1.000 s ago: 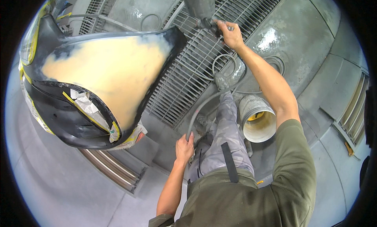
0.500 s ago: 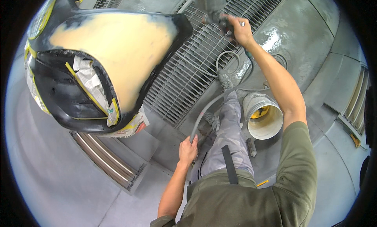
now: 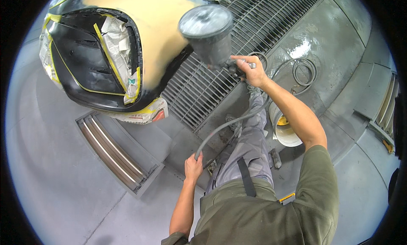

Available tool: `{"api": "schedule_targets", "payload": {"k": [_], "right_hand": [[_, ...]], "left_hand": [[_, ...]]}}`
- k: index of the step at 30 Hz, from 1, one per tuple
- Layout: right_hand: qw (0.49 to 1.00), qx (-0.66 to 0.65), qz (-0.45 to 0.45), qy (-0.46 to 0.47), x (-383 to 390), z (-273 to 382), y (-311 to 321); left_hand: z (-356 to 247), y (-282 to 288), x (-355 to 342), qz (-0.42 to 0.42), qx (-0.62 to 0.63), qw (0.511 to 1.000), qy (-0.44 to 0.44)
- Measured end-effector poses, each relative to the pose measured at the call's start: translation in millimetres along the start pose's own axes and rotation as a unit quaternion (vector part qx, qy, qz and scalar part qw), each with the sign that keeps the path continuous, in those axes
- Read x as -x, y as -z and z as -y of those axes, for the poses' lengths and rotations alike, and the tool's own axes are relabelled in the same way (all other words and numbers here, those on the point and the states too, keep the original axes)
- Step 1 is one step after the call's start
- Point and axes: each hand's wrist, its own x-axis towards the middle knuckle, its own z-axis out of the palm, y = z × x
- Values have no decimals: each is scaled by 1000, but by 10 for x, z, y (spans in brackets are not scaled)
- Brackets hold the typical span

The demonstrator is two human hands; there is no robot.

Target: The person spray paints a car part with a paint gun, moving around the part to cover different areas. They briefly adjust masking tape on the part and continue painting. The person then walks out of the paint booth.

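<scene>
My right hand is closed round the handle of a spray gun, whose grey round cup sits on top. The cup stands just in front of a black car bumper at the upper left, overlapping its edge in the view. A cream-coloured coat covers much of the bumper's face. Newspaper and yellow tape mask its opening and lower edge. Lower down, my left hand grips a grey air hose, which curves up toward the gun. The gun's nozzle cannot be made out.
A metal floor grate runs diagonally beside the bumper. A white bucket with something yellow inside stands right of my legs. Coiled hose lies on the wet-looking floor. A slatted wall vent is at the left.
The spray gun and my right hand have come down and nearer, the cup now showing over the bumper's edge. My left hand, still on the hose, sits slightly lower and further left. The view has shifted.
</scene>
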Motion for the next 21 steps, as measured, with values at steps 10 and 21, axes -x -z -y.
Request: {"api": "schedule_targets", "payload": {"k": [10,21], "right_hand": [[975,61,-212,29,-1096,461,923],[962,200,-136,128,-452,586,-30]], "left_hand": [[-659,-134,-159,15,32,998,-61],[-165,63,-27,-24,32,998,-38]]}}
